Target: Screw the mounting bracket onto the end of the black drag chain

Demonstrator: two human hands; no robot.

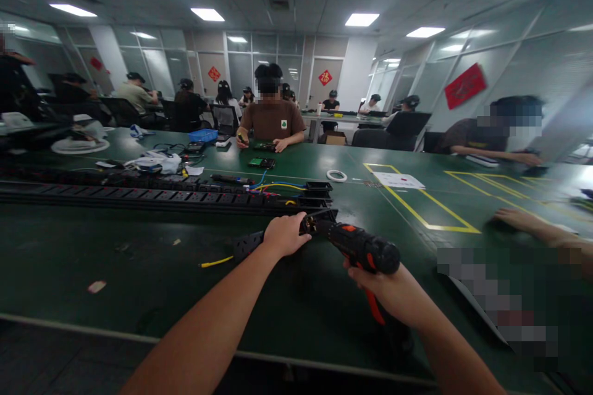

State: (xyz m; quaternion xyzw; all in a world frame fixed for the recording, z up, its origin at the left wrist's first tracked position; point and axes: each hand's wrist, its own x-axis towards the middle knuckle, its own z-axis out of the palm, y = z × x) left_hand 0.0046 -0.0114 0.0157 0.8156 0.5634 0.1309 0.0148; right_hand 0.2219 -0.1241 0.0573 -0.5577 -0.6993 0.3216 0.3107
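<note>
My left hand (285,236) is closed around a black power strip (249,245), close to its open end, where small brass-coloured metal parts show. In my right hand (389,293) is a black and orange cordless drill (364,248), gripped by its handle. The drill points left, its nose close to the strip's open end; whether the tip touches a screw is too small to tell. A short yellow wire (217,261) lies at the strip's left end. Just beyond my left hand runs a row of long black power strips (185,195), with coloured wires at their right ends.
The green table (176,302) carries a roll of white tape (336,176), a white sheet (398,180), yellow tape outlines (428,225) and a blue tray (202,135). Opposite sits a person in brown (273,120). Another person's hand (514,219) rests at the right.
</note>
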